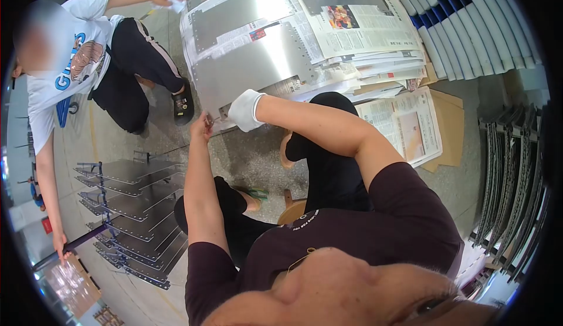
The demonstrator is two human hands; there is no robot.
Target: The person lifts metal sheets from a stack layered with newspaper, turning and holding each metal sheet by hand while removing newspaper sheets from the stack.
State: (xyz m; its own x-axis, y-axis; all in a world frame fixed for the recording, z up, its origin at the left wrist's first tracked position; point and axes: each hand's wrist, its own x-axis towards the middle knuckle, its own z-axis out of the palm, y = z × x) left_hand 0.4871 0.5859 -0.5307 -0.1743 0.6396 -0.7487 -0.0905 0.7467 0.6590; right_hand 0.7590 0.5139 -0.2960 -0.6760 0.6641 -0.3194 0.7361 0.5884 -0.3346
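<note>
A flat, shiny metal sheet point(249, 68) with small holes along its edges lies on newspaper in front of me. My left hand point(201, 125) is bare, its fingers pinched at the sheet's near left corner; what sits between them is too small to name. Close beside it, my right hand point(245, 110) is covered by a white glove or cloth and rests against the sheet's near edge. The covering hides its fingers.
More metal sheets point(240, 12) lie on the newspaper stack point(375, 71). At left, a person point(88, 62) holds a white cloth point(176, 5) and grips a rack point(102, 226) of perforated plates. Pale panels point(469, 33) and dark plates point(507, 179) stand at right.
</note>
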